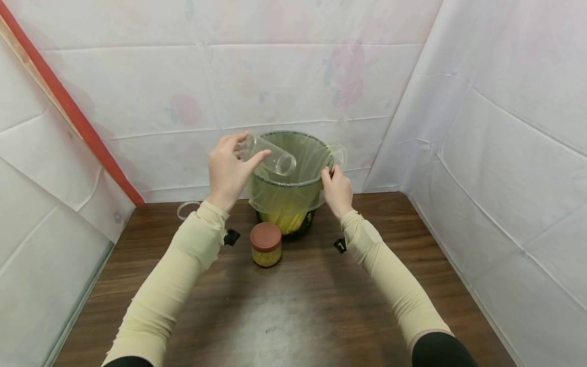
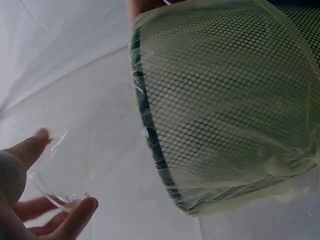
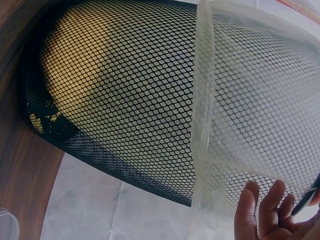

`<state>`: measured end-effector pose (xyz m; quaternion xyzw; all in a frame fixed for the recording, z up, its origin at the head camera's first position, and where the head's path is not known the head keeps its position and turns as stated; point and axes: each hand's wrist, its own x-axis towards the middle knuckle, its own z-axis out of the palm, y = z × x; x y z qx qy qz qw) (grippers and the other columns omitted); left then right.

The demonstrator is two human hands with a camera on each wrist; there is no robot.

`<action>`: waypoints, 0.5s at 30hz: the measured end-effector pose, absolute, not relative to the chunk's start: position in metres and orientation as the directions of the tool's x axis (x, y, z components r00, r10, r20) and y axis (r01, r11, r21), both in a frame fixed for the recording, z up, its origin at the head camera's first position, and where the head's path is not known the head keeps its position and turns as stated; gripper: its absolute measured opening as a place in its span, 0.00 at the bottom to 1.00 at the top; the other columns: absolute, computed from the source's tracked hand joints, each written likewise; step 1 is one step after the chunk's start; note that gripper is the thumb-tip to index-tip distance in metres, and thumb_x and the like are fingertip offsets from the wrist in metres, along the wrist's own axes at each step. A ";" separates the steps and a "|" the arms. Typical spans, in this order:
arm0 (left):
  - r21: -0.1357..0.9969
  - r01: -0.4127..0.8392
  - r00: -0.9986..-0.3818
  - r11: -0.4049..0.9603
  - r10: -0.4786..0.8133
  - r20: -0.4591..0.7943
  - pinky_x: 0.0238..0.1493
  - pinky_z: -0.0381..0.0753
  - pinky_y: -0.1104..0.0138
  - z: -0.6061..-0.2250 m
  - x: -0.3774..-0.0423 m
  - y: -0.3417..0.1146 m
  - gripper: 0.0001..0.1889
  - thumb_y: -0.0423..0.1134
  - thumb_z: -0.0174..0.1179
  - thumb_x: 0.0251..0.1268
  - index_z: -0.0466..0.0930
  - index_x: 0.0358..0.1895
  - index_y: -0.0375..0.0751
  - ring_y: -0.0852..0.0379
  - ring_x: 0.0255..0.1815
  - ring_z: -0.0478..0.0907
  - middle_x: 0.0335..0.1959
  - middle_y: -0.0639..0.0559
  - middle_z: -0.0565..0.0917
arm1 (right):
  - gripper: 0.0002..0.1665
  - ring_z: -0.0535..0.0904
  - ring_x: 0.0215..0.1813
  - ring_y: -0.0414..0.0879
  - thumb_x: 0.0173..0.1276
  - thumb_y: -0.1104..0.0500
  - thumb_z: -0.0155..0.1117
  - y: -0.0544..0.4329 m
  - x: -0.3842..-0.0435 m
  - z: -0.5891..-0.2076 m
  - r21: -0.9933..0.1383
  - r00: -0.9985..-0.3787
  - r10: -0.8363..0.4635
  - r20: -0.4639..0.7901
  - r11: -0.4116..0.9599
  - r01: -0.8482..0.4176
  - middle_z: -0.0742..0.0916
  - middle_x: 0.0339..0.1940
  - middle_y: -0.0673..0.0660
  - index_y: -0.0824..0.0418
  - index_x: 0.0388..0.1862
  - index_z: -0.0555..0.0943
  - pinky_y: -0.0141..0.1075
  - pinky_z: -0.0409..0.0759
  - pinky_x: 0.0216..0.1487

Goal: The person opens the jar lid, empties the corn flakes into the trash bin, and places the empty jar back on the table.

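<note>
My left hand (image 1: 228, 165) grips a clear jar (image 1: 277, 159) around its base. The jar is tilted, its mouth pointing down and right over the mesh trash bin (image 1: 302, 224). A thin translucent greenish bag (image 1: 275, 196) lines the bin and folds over its rim. At the rim's right side, my right hand (image 1: 337, 188) pinches the rim and bag edge with curled fingers. The left wrist view shows the left hand (image 2: 55, 215) around the clear jar's rounded end, apart from the bin. Yellow shows through the mesh near the bin's bottom (image 3: 75, 50).
In front of the bin stands a small jar (image 1: 266, 244) with a reddish-brown lid and yellowish contents. A clear ring-like piece (image 1: 188, 210) lies at the back left of the brown wooden table (image 1: 275, 321). White sheets (image 1: 293, 81) enclose the back and sides.
</note>
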<state>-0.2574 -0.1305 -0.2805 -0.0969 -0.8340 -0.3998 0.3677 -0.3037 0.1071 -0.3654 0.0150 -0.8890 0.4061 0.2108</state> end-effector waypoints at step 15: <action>0.634 0.408 -0.725 0.657 -0.189 0.662 0.45 0.78 0.59 -0.282 -0.263 -0.133 0.31 0.55 0.71 0.48 0.80 0.53 0.37 0.46 0.44 0.78 0.47 0.40 0.80 | 0.20 0.63 0.19 0.49 0.72 0.45 0.37 0.107 -0.305 -0.367 -0.709 -0.907 0.155 0.391 0.680 -0.189 0.68 0.17 0.52 0.54 0.24 0.61 0.38 0.59 0.23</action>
